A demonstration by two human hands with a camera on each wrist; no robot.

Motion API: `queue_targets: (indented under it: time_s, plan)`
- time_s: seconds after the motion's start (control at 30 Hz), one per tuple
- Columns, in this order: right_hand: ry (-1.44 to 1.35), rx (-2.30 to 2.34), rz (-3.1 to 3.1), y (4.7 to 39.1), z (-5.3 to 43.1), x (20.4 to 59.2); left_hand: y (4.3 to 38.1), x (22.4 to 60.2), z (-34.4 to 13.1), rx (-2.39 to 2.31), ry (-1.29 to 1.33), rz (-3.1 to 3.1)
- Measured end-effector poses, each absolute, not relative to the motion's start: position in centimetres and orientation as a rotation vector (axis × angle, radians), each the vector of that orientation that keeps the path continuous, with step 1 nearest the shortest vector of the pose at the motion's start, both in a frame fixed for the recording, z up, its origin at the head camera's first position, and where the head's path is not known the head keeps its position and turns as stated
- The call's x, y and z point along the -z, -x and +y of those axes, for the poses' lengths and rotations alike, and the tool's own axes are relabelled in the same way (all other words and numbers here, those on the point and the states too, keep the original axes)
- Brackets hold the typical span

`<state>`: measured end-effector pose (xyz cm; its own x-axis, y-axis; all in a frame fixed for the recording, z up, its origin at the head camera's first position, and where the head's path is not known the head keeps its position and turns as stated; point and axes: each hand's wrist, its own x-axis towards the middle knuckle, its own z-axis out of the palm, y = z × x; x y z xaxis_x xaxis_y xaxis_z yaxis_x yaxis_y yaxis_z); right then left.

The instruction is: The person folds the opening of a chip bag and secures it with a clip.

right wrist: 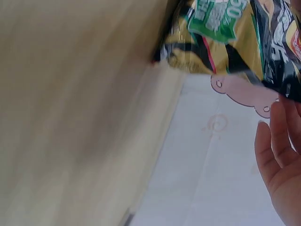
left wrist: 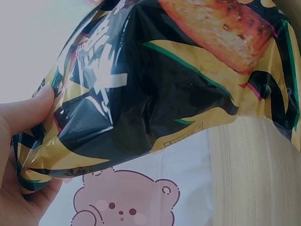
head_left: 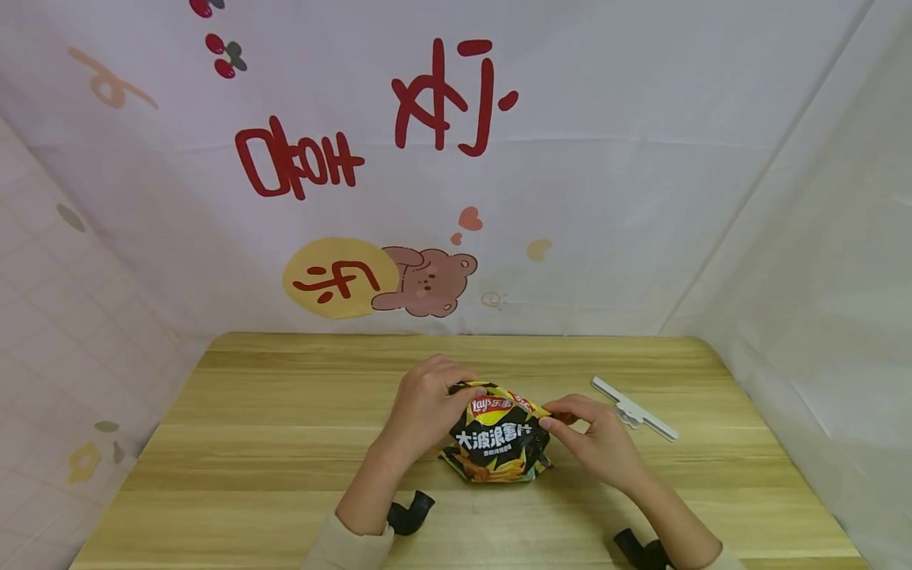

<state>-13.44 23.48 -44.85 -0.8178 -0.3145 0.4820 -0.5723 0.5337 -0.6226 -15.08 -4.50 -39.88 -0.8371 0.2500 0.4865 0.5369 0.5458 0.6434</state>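
Observation:
A black and yellow bag of potato chips (head_left: 502,443) stands on the table in the head view, its top edge folded over. My left hand (head_left: 427,404) grips the bag's upper left corner, and in the left wrist view its thumb (left wrist: 35,110) lies over the bag's face with fingers behind. At the upper right corner my right hand (head_left: 598,439) pinches the folded edge between thumb and fingers. The right wrist view shows only part of the right hand (right wrist: 284,155), with fingertips at the bag (right wrist: 235,42).
A long white sealing clip (head_left: 634,408) lies on the wooden table (head_left: 285,412) to the right of the right hand. Black wrist-camera mounts (head_left: 411,513) show below both forearms. Behind the table hangs a printed white cloth (head_left: 606,198).

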Motion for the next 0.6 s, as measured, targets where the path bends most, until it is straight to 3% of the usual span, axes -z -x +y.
queue_targets:
  time_s: [0.6]
  plan:
    - [-0.657, -0.541, -2.594, 14.6, 29.8, 44.7, 15.2, 40.1, -4.5, 1.152, 0.693, -2.401]
